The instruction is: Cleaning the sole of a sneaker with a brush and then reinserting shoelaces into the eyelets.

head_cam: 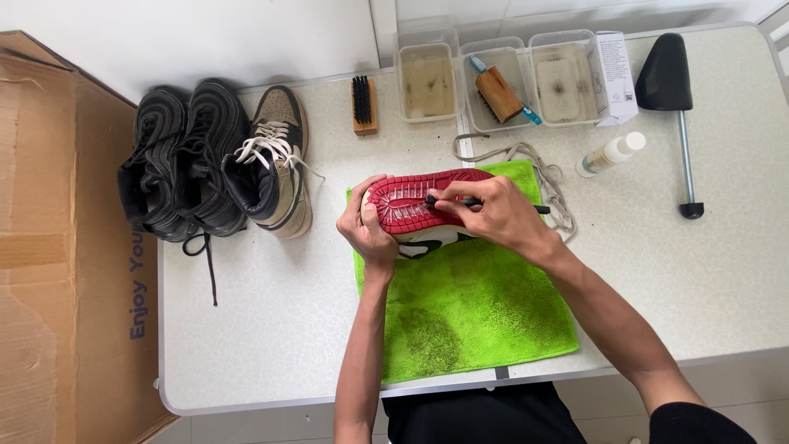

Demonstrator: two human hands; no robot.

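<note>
Working from the near edge outward, I see the green towel (468, 312), soft and stained, spread on the white table (271, 329). On its far end lies the sneaker (415, 205), red sole up. My left hand (367, 233) wraps the toe end, fingers closed around it; my right hand (493, 212) pinches a thin dark tool (460, 201) against the tread. I judge the shoe light, its rubber sole stiff and grippy, the upper softer, so gripping by the toe and sides suits it. Further off lie loose laces (534, 156), a spray bottle (610, 154), three other shoes (214, 160), a brush (364, 105) and trays (493, 78)
</note>
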